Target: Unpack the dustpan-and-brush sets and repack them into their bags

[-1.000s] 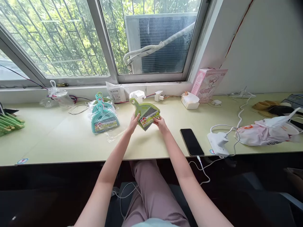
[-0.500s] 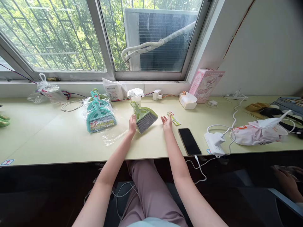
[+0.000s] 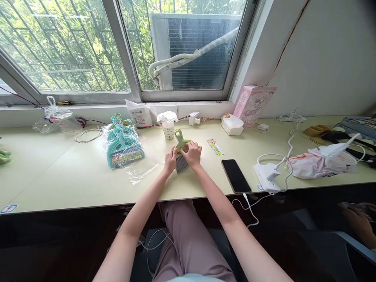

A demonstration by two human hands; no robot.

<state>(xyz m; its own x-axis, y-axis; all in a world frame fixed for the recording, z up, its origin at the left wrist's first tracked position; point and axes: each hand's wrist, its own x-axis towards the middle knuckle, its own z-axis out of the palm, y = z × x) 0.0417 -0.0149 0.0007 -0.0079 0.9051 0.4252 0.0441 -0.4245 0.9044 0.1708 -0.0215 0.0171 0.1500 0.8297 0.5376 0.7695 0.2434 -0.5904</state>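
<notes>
A green dustpan and brush set [image 3: 181, 140] is held upright above the table, its grey bristles [image 3: 182, 164] facing me. My left hand [image 3: 170, 161] is closed on its left edge. From the right, my right hand [image 3: 192, 154] is closed over the upper part, fingers on top and thumb in front; exactly which piece it grips is partly hidden. A printed label strip [image 3: 215, 147] lies on the table to the right of my right hand. On the left lie teal dustpan and brush sets [image 3: 122, 147] in clear plastic, with another green one behind them.
Loose clear plastic film [image 3: 142, 172] lies left of my hands. Behind the set stands a covered cup [image 3: 168, 127]. A phone [image 3: 236, 176], a power strip [image 3: 266, 176] and a white bag [image 3: 320, 162] are to the right. A tissue box [image 3: 232, 125] sits near the wall.
My right hand has left the label strip, which now lies free, and has moved left onto the dustpan and brush set. The set has turned more upright and shifted slightly right.
</notes>
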